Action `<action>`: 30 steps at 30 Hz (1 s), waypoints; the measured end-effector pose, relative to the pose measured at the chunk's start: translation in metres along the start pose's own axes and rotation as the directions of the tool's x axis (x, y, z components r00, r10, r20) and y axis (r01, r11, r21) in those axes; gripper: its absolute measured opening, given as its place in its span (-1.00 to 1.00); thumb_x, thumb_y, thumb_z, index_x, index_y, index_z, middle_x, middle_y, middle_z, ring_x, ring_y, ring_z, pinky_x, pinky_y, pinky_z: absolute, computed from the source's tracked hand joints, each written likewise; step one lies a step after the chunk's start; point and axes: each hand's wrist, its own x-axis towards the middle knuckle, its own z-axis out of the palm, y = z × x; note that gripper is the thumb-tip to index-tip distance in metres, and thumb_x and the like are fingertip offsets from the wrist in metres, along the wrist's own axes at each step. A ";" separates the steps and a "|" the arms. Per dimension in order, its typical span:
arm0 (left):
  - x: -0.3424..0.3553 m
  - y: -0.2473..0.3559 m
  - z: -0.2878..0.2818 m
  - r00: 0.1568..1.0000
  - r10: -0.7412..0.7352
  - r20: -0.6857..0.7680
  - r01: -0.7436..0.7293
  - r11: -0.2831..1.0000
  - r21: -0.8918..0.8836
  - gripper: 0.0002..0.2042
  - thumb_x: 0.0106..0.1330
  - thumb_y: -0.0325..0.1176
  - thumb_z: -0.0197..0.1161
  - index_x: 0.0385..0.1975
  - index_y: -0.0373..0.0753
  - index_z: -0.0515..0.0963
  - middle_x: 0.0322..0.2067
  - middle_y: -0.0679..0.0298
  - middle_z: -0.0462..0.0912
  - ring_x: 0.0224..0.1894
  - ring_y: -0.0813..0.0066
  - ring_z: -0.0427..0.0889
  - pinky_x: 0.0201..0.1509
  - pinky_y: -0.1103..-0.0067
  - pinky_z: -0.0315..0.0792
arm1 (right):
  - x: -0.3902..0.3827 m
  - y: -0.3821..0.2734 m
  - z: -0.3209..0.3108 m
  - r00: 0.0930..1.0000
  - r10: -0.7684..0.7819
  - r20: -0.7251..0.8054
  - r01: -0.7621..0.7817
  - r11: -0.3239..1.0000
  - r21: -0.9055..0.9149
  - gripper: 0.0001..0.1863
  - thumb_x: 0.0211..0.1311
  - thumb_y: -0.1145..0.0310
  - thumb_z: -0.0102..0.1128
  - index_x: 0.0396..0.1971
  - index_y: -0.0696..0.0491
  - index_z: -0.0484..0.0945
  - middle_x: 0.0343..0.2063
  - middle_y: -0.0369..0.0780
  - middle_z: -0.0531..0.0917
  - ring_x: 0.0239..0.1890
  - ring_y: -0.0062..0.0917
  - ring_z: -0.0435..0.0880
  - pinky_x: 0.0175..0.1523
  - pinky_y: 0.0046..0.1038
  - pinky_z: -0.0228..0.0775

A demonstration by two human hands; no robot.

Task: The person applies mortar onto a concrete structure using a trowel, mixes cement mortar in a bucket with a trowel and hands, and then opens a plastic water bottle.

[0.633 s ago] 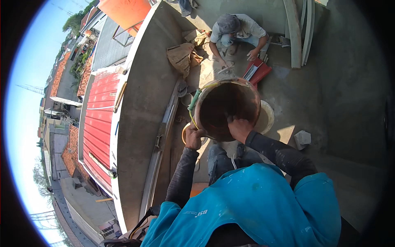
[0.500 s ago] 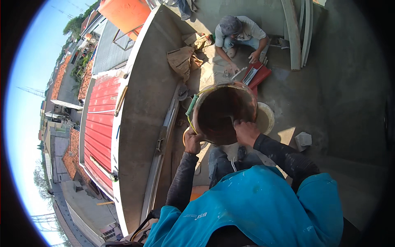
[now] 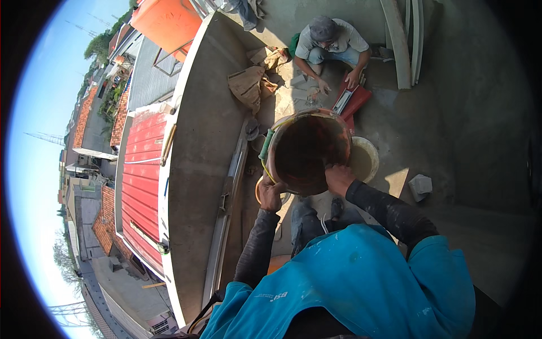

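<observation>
A dark, dirty bucket (image 3: 305, 148) is tilted toward me, with a green handle grip (image 3: 266, 143) on a yellow wire at its left. My left hand (image 3: 270, 189) grips the bucket's lower left edge. My right hand (image 3: 340, 179) reaches in at the lower right with curled fingers; what they hold inside is hidden in shadow. Just behind, on the right, stands a pale bucket (image 3: 366, 164) with cloudy contents. Below the bucket are my legs in dark trousers.
A co-worker (image 3: 332, 45) crouches ahead beside red sheet pieces (image 3: 355, 104). Crumpled sacks (image 3: 245, 87) lie left of them. Long boards (image 3: 401, 45) lean at back right; a pale block (image 3: 420, 186) sits right. A low concrete parapet (image 3: 200, 158) borders rooftops on the left, with an orange tank (image 3: 164, 25).
My right hand has shifted right inside the bucket, and the bucket's opening has moved slightly. The co-worker's hands have moved over the red pieces and the floor near them.
</observation>
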 end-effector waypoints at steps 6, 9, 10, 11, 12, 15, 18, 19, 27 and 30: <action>-0.007 0.009 0.012 0.997 0.074 -0.026 -0.074 0.997 -0.026 -0.78 -0.11 -0.59 0.14 -0.43 -0.37 0.63 -0.38 0.29 0.65 -0.35 0.50 0.62 -0.23 0.58 0.51 | 0.012 -0.001 -0.010 0.993 0.114 -0.008 -0.112 0.986 0.125 -0.76 -0.05 0.40 0.23 -0.36 0.21 0.61 -0.30 0.07 0.66 -0.20 -0.03 0.68 -0.08 -0.10 0.53; -0.007 -0.003 0.001 0.999 0.032 0.005 -0.032 0.999 0.015 -0.80 -0.11 -0.60 0.14 -0.44 -0.38 0.63 -0.37 0.31 0.64 -0.34 0.52 0.61 -0.23 0.60 0.51 | -0.001 0.001 -0.005 0.998 0.017 0.065 -0.019 0.999 0.029 -0.77 -0.06 0.39 0.24 -0.38 0.18 0.62 -0.32 0.05 0.67 -0.20 -0.06 0.68 -0.10 -0.13 0.54; -0.004 -0.003 0.002 1.000 0.022 -0.005 -0.022 1.000 0.009 -0.81 -0.10 -0.60 0.14 -0.46 -0.38 0.63 -0.37 0.32 0.64 -0.34 0.52 0.61 -0.23 0.59 0.51 | -0.004 0.003 -0.020 0.986 -0.038 0.161 0.041 0.999 -0.011 -0.78 -0.06 0.39 0.25 -0.38 0.17 0.63 -0.31 0.05 0.67 -0.21 -0.07 0.68 -0.12 -0.16 0.56; -0.009 0.000 0.007 0.999 0.042 -0.020 -0.042 0.999 0.009 -0.81 -0.10 -0.59 0.14 -0.46 -0.38 0.63 -0.37 0.30 0.64 -0.34 0.51 0.61 -0.22 0.57 0.51 | -0.008 0.002 -0.031 0.990 -0.025 0.136 0.020 0.999 0.036 -0.75 -0.08 0.39 0.25 -0.35 0.18 0.63 -0.30 0.05 0.67 -0.21 -0.06 0.68 -0.11 -0.15 0.56; -0.008 0.002 0.009 0.999 0.038 -0.019 -0.038 0.999 0.008 -0.81 -0.10 -0.59 0.14 -0.46 -0.38 0.63 -0.37 0.30 0.64 -0.34 0.51 0.61 -0.22 0.57 0.51 | 0.000 0.001 -0.028 0.990 -0.022 0.139 0.017 0.999 0.037 -0.75 -0.08 0.39 0.25 -0.35 0.18 0.63 -0.30 0.05 0.67 -0.21 -0.06 0.68 -0.11 -0.15 0.56; -0.004 0.000 0.011 0.998 0.068 0.003 -0.068 0.996 0.064 -0.78 -0.13 -0.61 0.13 -0.43 -0.40 0.63 -0.23 0.30 0.61 -0.21 0.45 0.60 -0.16 0.57 0.48 | 0.010 0.003 0.002 0.996 0.048 0.081 -0.056 0.993 0.102 -0.74 -0.09 0.37 0.27 -0.35 0.17 0.63 -0.31 0.03 0.67 -0.20 -0.05 0.68 -0.06 -0.12 0.53; -0.004 -0.006 0.003 0.996 0.091 -0.006 -0.091 0.994 0.061 -0.79 -0.15 -0.61 0.15 -0.44 -0.42 0.61 -0.07 0.31 0.54 -0.09 0.44 0.56 -0.11 0.57 0.45 | -0.001 0.000 -0.017 0.995 0.005 0.100 -0.012 0.998 0.068 -0.78 -0.07 0.39 0.25 -0.40 0.17 0.64 -0.30 0.02 0.67 -0.19 -0.06 0.68 -0.10 -0.15 0.55; -0.007 -0.004 0.006 0.996 0.085 -0.007 -0.084 0.995 0.061 -0.79 -0.15 -0.61 0.15 -0.44 -0.42 0.61 -0.07 0.31 0.54 -0.09 0.44 0.56 -0.11 0.57 0.45 | -0.002 -0.001 -0.019 0.995 0.081 0.057 -0.086 0.991 0.098 -0.80 -0.07 0.39 0.24 -0.41 0.16 0.64 -0.28 0.03 0.66 -0.17 -0.06 0.67 -0.11 -0.14 0.55; -0.012 0.025 0.010 0.981 0.194 0.017 -0.194 0.964 0.182 -0.78 -0.15 -0.65 0.19 -0.42 -0.48 0.57 0.17 0.18 0.38 0.14 0.31 0.45 0.12 0.57 0.35 | 0.005 0.005 -0.003 0.987 -0.147 0.060 0.143 0.987 0.071 -0.80 -0.03 0.36 0.14 -0.54 0.20 0.63 -0.47 0.04 0.65 -0.33 -0.08 0.67 -0.14 -0.15 0.52; -0.019 0.023 -0.005 0.992 0.127 -0.008 -0.124 0.983 0.138 -0.78 -0.14 -0.67 0.20 -0.41 -0.49 0.58 0.18 0.17 0.36 0.16 0.30 0.44 0.15 0.57 0.32 | 0.002 0.003 -0.015 0.992 -0.128 -0.005 0.128 0.982 0.138 -0.77 -0.05 0.35 0.14 -0.47 0.19 0.64 -0.36 0.06 0.67 -0.25 -0.08 0.68 -0.13 -0.13 0.53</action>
